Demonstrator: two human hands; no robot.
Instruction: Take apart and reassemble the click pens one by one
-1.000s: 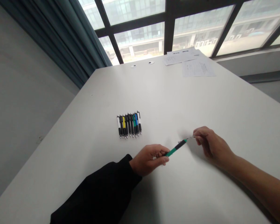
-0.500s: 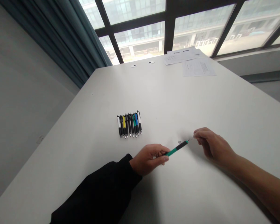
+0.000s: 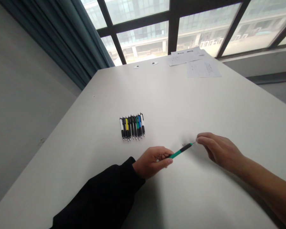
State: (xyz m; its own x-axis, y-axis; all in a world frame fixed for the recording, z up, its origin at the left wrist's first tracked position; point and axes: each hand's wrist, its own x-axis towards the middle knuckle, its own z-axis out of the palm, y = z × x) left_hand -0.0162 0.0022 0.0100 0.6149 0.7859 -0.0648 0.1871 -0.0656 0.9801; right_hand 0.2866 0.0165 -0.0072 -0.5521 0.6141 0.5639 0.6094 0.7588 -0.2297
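A green pen (image 3: 181, 151) is clenched by the left grip (image 3: 152, 162), its tip pinched by the right grip (image 3: 219, 149) (row of pens (image 3: 132, 127) lies untouched).

Pen barrel (image 3: 177, 155): glossy plastic. Tabletop (image 3: 181, 95): smooth, matt. Sleeve (image 3: 95, 197): black cloth.

Nothing legible from here, printed lines on the paper sheets (image 3: 202, 68) at the far end of the white table (image 3: 157, 95) too small to read, dark heading on the upper sheet blurred, no readable lettering on the row of click pens (image 3: 132, 126) or the green-barrelled pen (image 3: 181, 151)
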